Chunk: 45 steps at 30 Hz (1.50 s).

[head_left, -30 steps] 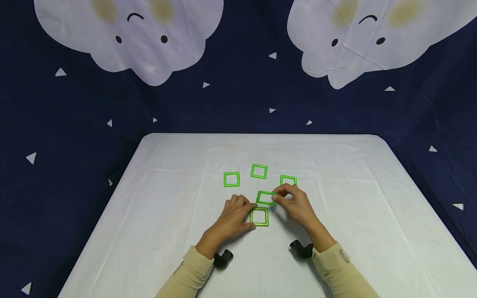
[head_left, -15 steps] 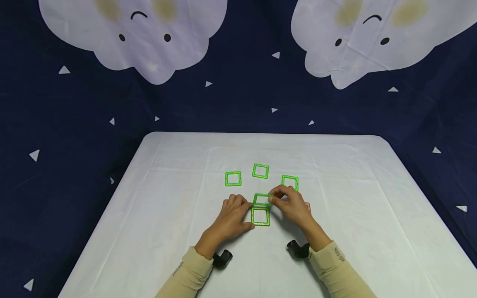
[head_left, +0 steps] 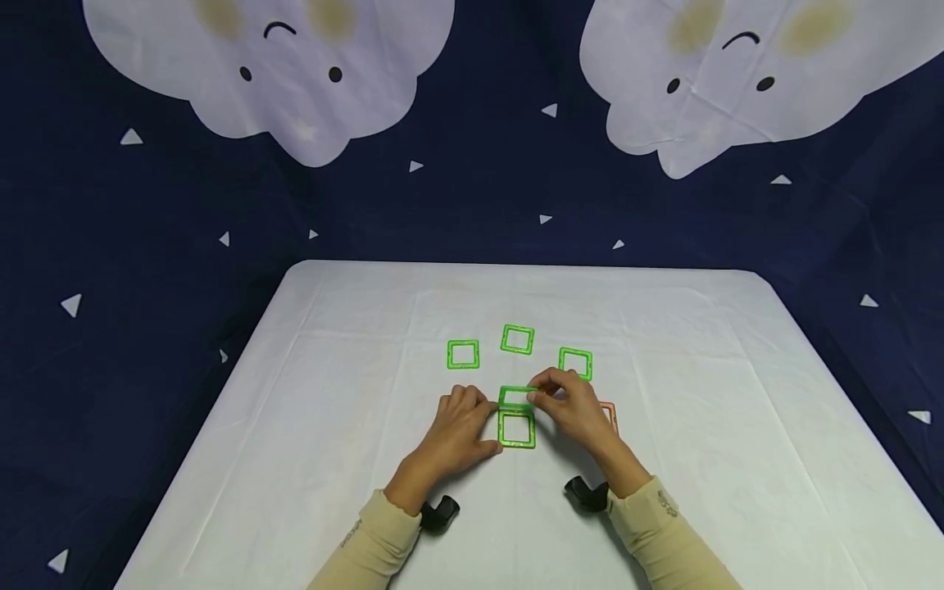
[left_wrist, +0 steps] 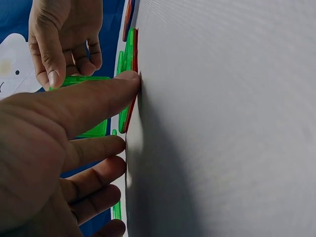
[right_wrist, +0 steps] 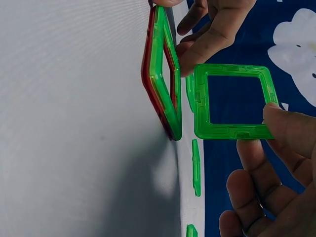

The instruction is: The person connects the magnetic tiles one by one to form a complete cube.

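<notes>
Your right hand (head_left: 571, 407) has shifted left, pinching 1 roughly upright green square (right_wrist: 229, 132) by its right side, just beyond the flat square (head_left: 517, 445) your left hand's (head_left: 459, 422) straight thumb touches.

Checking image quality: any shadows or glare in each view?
Head: soft shadow beside the right hand, bright spot on the left cloud; left wrist: broad shadow beside the left hand; right wrist: shadow on the tabletop below the stacked squares.

Unreadable marks (head_left: 668, 503) on left sleeve (head_left: 374, 537), right sleeve (head_left: 667, 537), no legible text
</notes>
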{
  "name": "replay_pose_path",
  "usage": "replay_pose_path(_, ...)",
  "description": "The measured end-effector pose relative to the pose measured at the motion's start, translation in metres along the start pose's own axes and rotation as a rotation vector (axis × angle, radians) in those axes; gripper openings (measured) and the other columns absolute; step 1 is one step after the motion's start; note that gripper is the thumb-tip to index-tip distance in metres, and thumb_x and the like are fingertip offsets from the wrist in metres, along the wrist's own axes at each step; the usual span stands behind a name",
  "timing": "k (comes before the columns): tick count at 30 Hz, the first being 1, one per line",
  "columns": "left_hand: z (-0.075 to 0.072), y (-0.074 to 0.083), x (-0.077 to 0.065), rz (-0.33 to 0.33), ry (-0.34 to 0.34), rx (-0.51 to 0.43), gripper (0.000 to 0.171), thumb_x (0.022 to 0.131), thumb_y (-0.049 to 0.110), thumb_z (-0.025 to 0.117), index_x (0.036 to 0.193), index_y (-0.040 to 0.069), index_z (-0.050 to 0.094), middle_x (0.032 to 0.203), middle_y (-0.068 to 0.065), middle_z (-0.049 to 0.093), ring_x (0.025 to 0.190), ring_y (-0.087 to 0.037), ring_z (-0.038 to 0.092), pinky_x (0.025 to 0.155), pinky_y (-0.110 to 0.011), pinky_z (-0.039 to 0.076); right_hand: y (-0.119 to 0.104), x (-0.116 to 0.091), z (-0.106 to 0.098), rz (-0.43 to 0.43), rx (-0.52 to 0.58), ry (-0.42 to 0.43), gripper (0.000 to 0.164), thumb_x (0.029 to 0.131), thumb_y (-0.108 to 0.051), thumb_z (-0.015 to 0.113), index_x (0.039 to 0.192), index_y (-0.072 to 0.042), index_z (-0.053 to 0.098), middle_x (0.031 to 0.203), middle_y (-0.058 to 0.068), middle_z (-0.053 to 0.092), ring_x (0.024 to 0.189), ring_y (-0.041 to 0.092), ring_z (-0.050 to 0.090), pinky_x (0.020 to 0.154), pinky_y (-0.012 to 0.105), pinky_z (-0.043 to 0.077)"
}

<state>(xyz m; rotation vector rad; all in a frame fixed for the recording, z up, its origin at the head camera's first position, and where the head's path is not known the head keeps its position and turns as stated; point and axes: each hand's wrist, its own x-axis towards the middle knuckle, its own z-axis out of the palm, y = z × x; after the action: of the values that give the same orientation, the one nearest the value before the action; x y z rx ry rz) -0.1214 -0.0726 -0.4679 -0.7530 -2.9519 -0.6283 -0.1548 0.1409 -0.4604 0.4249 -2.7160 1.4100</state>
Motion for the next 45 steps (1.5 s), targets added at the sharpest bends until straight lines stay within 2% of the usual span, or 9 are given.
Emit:
replay_pose_path(17,0.001,0.000,0.000,0.004,0.011,0.015,0.056,0.074,0.038,0.078,0.120,0.009,0.063,0.104,-0.002,0.052,0.098,-0.018,0.040,0.088,-0.037,0.032,0.003,-0.001,0.004,0.012,-0.037,-0.008,0.008,0.081,-0.017,0.074,0.088,-0.019,0.070,0.077,-0.004,0.066,0.079,0.012,0.051,0.069,0.026,0.039)
replay_pose_path(28,-0.009,-0.001,0.010,-0.007,0.079,-0.004,0.044,0.080,0.034,0.073,0.117,0.011,0.066,0.103,-0.001,0.056,0.096,-0.018,0.042,0.084,-0.036,0.033,0.004,-0.002,0.003,0.025,-0.023,-0.022,0.010,0.080,-0.018,0.074,0.089,-0.020,0.070,0.077,-0.004,0.065,0.079,0.012,0.052,0.070,0.026,0.039)
replay_pose_path(37,-0.016,0.000,0.019,0.000,0.118,-0.102,0.034,0.083,0.026,0.071,0.114,0.012,0.066,0.103,-0.001,0.058,0.098,-0.018,0.046,0.086,-0.037,0.038,0.005,-0.002,0.002,0.015,-0.024,-0.024,0.010,0.081,-0.018,0.074,0.089,-0.021,0.070,0.078,-0.004,0.064,0.079,0.012,0.052,0.069,0.026,0.039)
replay_pose_path(45,-0.019,0.004,0.023,-0.012,0.088,-0.261,0.029,0.086,0.022,0.069,0.113,0.012,0.066,0.104,-0.002,0.060,0.098,-0.017,0.049,0.084,-0.034,0.044,0.004,-0.003,0.002,0.031,-0.015,-0.038,0.010,0.081,-0.019,0.074,0.089,-0.021,0.070,0.080,-0.003,0.064,0.080,0.013,0.052,0.069,0.027,0.039)
